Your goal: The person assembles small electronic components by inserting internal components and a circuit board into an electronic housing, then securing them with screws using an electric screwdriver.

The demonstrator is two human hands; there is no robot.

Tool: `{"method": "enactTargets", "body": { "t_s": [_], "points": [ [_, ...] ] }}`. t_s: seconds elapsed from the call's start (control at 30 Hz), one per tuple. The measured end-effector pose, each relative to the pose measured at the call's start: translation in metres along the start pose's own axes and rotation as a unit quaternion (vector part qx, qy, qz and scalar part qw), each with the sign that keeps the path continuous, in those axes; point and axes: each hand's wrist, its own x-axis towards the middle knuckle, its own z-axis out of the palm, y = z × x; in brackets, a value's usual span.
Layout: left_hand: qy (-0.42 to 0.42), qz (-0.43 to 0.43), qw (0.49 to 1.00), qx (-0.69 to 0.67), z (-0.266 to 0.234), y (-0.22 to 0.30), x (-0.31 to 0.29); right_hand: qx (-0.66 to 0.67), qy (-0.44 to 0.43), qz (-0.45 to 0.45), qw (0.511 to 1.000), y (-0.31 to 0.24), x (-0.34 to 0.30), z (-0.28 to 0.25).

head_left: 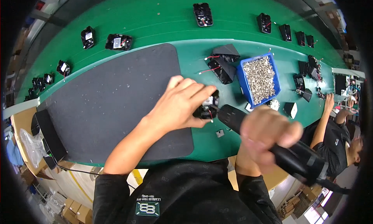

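Observation:
My left hand [173, 105] is wrapped round a small black plastic housing [213, 110] at the right edge of the dark mat, and covers much of it. Inside the housing a pale metal piece and a bit of red wire show. My right hand [268, 132], slightly blurred, grips a black electric screwdriver [231, 118] with a cable at its rear end. The tool slants down to the right, its tip close to the housing's open side; whether they touch I cannot tell. A small square metal plate [220, 133] lies just below the housing.
Beyond my hands stands a blue bin [244, 84] full of small metal screws. Black housings with red wires [222, 70] lie left of it. More housings [203, 15] sit along the green far strip. A dark mat [116, 103] covers the left. At right, a co-worker's arm [325, 115] reaches in.

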Motion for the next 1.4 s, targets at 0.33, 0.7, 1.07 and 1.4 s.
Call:
{"method": "enactTargets", "body": {
  "t_s": [0.33, 0.7, 1.07, 1.4],
  "points": [
    [0.121, -0.118, 0.941, 0.292, -0.092, -0.070, 0.031, -0.136, 0.228, -0.055, 0.963, -0.047, 0.006, -0.062],
    [0.063, -0.027, 0.984, 0.167, -0.059, 0.016, 0.035, -0.191, 0.241, -0.054, 0.950, -0.029, -0.002, -0.081],
    [-0.073, 0.138, 0.985, 0.077, 0.089, 0.079, 0.042, -0.185, 0.185, -0.059, 0.963, -0.015, -0.001, -0.078],
    [-0.094, 0.071, 0.990, 0.078, 0.085, 0.083, 0.047, -0.134, 0.195, -0.082, 0.968, -0.039, 0.004, -0.069]
  ]
}}
